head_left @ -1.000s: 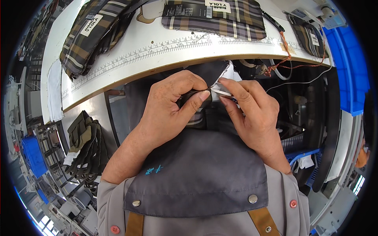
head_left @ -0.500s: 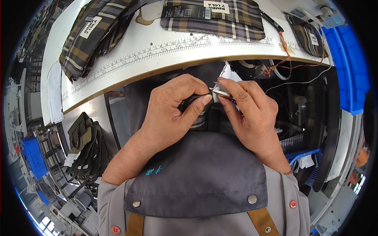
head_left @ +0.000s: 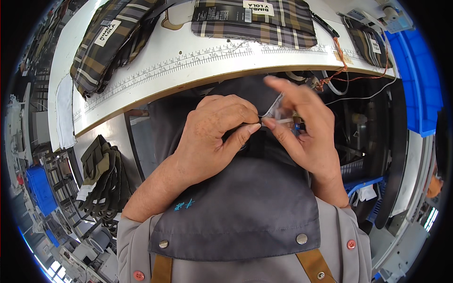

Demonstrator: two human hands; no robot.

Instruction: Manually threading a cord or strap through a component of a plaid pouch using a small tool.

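Observation:
My left hand (head_left: 214, 134) is closed, thumb and forefinger pinching a small dark piece of cloth that the fingers almost wholly hide. Right beside it is my right hand (head_left: 306, 127), smeared by motion, with its forefinger raised away from the thumb. A small silver tool (head_left: 283, 121), possibly thread snips, lies blurred within the right hand near a bit of blue. A thin pale edge or thread (head_left: 272, 106) runs up from the left fingertips toward the right forefinger. Both hands are above my dark grey apron (head_left: 236, 207), just below the table edge.
The white table (head_left: 188, 70) has a printed ruler along its edge. Plaid fabric pieces (head_left: 297, 33) with labels lie on it, with more plaid cloth (head_left: 89, 66) at left. Olive straps (head_left: 101, 165) hang at lower left. Blue bins (head_left: 420, 89) stand at right; orange cords (head_left: 337, 61) trail nearby.
My right forefinger has lifted away from the thumb and is moving fast. The left hand has shifted slightly right, and the white cloth between the hands is now mostly hidden.

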